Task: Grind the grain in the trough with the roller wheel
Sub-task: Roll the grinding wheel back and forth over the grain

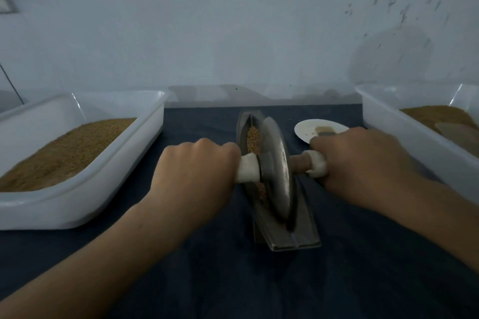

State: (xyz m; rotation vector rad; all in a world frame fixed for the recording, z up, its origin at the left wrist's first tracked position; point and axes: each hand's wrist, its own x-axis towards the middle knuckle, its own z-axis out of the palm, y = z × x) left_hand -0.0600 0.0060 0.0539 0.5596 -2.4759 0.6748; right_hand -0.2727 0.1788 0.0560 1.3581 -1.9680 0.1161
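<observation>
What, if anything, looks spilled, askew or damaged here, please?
Little stands out. The trough lies slightly askew, its near end angled to the right. The wall paint is flaking at upper right. No grain shows spilled on the cloth. The left hand and right hand grip the handles of the wheel.

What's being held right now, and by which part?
The roller wheel, by its two side handles: left grip on one, right grip on the other.

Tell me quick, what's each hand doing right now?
Left hand: gripping the roller wheel's left handle.
Right hand: gripping its right handle.
</observation>
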